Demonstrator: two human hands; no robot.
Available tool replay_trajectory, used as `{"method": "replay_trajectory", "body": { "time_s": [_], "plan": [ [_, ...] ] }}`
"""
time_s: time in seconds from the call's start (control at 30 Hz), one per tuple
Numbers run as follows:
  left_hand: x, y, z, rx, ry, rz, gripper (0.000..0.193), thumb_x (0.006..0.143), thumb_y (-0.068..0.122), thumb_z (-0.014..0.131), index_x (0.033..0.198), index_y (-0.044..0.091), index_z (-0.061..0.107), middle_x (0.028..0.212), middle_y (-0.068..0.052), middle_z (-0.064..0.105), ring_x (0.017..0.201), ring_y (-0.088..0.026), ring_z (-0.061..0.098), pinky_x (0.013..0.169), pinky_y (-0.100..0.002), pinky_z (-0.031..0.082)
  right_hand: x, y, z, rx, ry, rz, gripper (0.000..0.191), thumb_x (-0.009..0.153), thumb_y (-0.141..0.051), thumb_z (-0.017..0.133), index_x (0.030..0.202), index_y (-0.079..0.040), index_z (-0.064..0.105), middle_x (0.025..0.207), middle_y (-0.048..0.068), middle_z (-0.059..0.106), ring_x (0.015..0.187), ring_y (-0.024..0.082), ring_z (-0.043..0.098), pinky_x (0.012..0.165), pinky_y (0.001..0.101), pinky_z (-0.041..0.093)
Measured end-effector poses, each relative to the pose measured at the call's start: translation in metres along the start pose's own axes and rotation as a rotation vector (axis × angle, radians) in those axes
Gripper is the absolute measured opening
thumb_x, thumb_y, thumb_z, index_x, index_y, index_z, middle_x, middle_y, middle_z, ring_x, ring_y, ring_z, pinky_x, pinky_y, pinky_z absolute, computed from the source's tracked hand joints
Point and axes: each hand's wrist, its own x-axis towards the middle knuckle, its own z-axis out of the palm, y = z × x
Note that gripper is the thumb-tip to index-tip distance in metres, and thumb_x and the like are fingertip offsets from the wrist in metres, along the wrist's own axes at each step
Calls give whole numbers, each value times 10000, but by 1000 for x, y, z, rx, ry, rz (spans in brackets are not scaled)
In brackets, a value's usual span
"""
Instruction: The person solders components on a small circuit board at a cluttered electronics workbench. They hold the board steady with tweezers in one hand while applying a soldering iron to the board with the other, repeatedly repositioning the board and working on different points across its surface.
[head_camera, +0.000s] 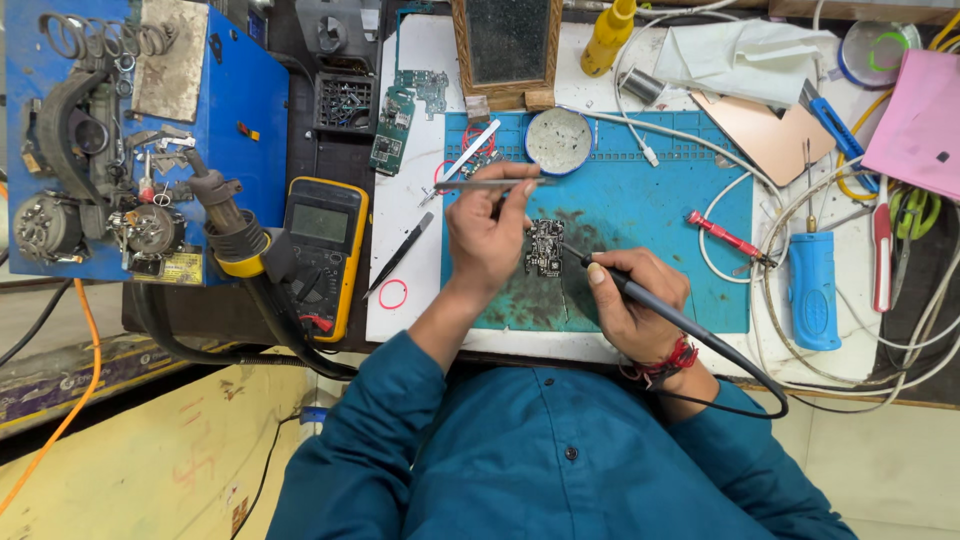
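1. In the upper left of the frame stands a blue metal box with a small yellow label near its lower edge; I cannot make out more of the label than its colour and oblong shape.
2. Just right of the box, left of centre, lies a yellow-cased multimeter with a grey screen.
3. At the far right edge sits a flat pink packet, and at top centre a yellow squeeze bottle.
4. The small dark circuit board lies in the middle of the frame on the blue work mat, between my two hands.
5. My left hand reaches up from lower centre, wrist bent, fingers closed around a thin metal tool held level above the board.
6. My right hand rests on the mat just right of the board, fingers gripping a dark soldering iron like a pen, its tip at the board's right edge.
7. A round tin sits on the mat above the board.
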Motion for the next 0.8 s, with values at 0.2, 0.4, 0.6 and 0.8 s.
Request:
{"method": "replay_trajectory", "body": {
  "time_s": [0.2, 0.4, 0.6, 0.8],
  "plan": [
    [17, -11, 11, -54, 42, 32, 122, 1021, 62, 677, 1135, 22, 690, 1025, -27, 782, 666, -2, 613, 559, -205, 497, 1, 2, 0, 2, -5, 24, 103, 959, -99, 727, 994, -3, 714, 849, 120, 710, 666, 210, 665, 619, 309, 490],
    [17, -14, 13, 87, 56, 74, 118, 1000, 61, 713, 1112, 24, 715, 897, -14, 759, 585, 7, 499, 516, -210, 393, 2, 6, 2, -1, -19, 24, 115, 965, -114, 733, 1000, -6, 715, 873, 123, 716, 686, 212, 673, 636, 307, 500],
    [18, -13, 15, 166, 36, 91, 79, 992, 57, 717, 1067, 32, 711, 931, -42, 781, 583, -18, 607, 531, -222, 464, 5, 9, 3, -4, -25, 35, 120, 963, -117, 741, 1000, -4, 719, 852, 120, 711, 675, 212, 669, 631, 307, 496],
    [19, -16, 15, 163, 41, 159, 71, 1019, 44, 700, 1090, 39, 693, 1009, -44, 775, 703, -41, 668, 620, -227, 519, 6, 10, 3, 0, -34, 32, 115, 959, -109, 740, 1000, -4, 719, 851, 120, 709, 674, 211, 666, 629, 308, 492]
  ]
}}
